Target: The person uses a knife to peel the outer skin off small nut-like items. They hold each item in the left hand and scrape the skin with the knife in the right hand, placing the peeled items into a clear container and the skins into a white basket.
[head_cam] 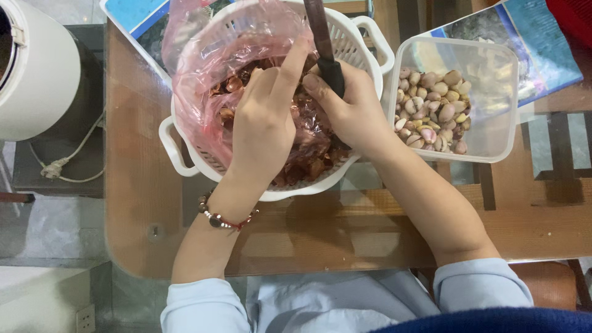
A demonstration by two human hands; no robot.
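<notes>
A white slotted basket (365, 37) lined with a pink plastic bag (203, 68) holds brown garlic skins (308, 154). My left hand (262, 120) hovers over the skins with the index finger stretched toward the knife. My right hand (351, 108) grips a dark-handled knife (322, 43) that points up and away. Whatever sits between the two hands is hidden. Right of the basket stands a clear square plastic box (493, 98) with several peeled garlic cloves (431, 111).
The glass-topped wooden table (135, 203) ends at the left and near edges. A white round appliance (37, 68) with a loose cord and plug (52, 169) stands off the table's left side. Blue printed sheets (542, 55) lie under the box.
</notes>
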